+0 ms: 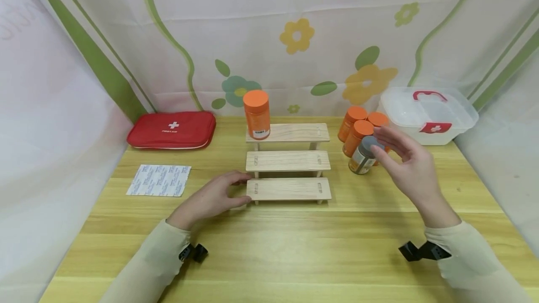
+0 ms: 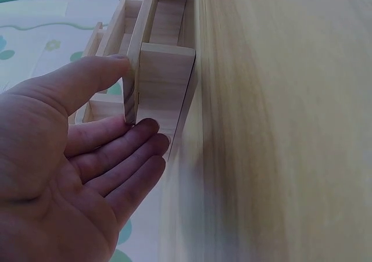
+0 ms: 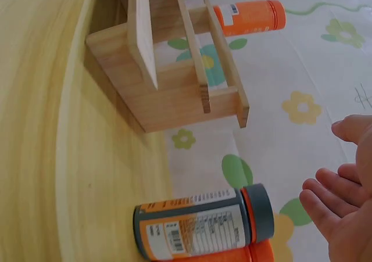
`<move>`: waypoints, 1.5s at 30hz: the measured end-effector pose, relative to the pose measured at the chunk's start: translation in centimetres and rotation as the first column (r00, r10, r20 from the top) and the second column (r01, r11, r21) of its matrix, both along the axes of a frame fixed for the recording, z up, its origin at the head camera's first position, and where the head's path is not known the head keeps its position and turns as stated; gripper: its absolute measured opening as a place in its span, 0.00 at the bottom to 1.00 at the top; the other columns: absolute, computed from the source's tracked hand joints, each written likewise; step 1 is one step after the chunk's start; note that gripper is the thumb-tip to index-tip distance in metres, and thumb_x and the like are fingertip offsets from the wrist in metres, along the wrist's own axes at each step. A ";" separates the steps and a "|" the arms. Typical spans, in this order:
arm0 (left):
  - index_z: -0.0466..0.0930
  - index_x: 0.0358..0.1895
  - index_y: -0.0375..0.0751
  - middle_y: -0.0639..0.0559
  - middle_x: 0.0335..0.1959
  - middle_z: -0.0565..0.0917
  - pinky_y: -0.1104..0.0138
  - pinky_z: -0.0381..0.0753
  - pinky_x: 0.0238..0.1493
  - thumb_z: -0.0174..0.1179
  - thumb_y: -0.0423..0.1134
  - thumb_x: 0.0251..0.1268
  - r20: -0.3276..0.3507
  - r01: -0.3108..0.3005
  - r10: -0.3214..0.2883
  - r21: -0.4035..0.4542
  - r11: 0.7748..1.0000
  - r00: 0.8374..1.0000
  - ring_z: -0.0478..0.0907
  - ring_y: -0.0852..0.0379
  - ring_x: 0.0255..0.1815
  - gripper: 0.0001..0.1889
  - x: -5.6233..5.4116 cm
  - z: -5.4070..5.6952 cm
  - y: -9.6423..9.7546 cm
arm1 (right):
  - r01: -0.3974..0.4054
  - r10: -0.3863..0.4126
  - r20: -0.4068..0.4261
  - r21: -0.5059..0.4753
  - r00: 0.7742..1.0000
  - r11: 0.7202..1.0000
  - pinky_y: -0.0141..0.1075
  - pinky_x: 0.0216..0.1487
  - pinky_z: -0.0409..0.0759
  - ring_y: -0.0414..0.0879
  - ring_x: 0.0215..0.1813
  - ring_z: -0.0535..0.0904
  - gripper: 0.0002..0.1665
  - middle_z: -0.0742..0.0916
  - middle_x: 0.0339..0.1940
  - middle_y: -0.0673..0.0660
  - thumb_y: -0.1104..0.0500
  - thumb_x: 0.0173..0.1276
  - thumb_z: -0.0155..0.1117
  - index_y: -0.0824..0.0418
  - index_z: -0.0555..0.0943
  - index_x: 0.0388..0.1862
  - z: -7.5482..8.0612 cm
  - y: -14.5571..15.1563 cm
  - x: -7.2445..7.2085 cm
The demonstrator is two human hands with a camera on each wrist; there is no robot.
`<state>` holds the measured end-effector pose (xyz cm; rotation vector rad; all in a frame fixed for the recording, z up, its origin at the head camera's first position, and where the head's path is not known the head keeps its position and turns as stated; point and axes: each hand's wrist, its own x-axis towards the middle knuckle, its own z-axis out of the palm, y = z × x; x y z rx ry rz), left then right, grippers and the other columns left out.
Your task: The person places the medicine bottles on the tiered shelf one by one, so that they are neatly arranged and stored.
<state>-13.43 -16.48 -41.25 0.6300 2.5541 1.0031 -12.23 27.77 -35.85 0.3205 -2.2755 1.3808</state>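
Note:
A three-tier wooden stand [image 1: 288, 189] sits mid-table, its boards rising in steps toward the back. My left hand [image 1: 216, 195] holds the left end of the lowest board; in the left wrist view the thumb [image 2: 104, 76] lies on one side and the fingers curve past the edge. On the left of the top board stands an orange bottle [image 1: 257, 115]. My right hand [image 1: 410, 169], fingers spread from the thumb and holding nothing, hovers beside a grey-lidded bottle [image 1: 361, 159]. That bottle, with an orange and white label [image 3: 192, 224], stands upright in front of several orange bottles [image 1: 353, 120].
A red first aid pouch [image 1: 171, 130] lies at the back left, with a white printed packet sheet [image 1: 159, 180] in front of it. At the back right, a clear-lidded white box [image 1: 427, 116] with a red handle stands close behind the bottles. A flowered curtain [image 1: 252, 27] borders the table's back.

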 end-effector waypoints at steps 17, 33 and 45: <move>0.78 0.74 0.45 0.48 0.73 0.81 0.44 0.76 0.78 0.73 0.50 0.72 0.000 -0.006 0.006 -0.014 1.000 1.000 0.79 0.45 0.73 0.31 0.0 0.1 -0.1 | 0.116 -0.136 0.190 0.110 0.972 0.987 0.11 0.58 0.77 0.21 0.58 0.81 0.32 0.88 0.66 0.59 0.59 0.76 0.73 0.66 0.78 0.75 -4.1 3.3 0.9; 0.78 0.75 0.46 0.48 0.73 0.81 0.45 0.76 0.79 0.72 0.51 0.72 0.007 -0.004 0.005 -0.011 1.000 1.000 0.78 0.46 0.74 0.32 -0.1 0.0 -0.1 | 0.081 -0.090 0.170 0.057 0.981 0.995 0.15 0.61 0.79 0.22 0.57 0.82 0.35 0.82 0.62 0.43 0.70 0.72 0.73 0.69 0.75 0.77 -6.1 2.9 0.1; 0.78 0.75 0.46 0.48 0.73 0.82 0.45 0.76 0.78 0.73 0.51 0.72 0.010 -0.008 0.008 -0.014 1.000 1.000 0.78 0.46 0.74 0.32 -0.1 -0.1 -0.1 | 0.113 -0.126 0.222 0.071 0.967 0.991 0.11 0.62 0.75 0.17 0.56 0.76 0.39 0.82 0.71 0.72 0.64 0.74 0.74 0.68 0.71 0.80 -6.2 2.2 -0.4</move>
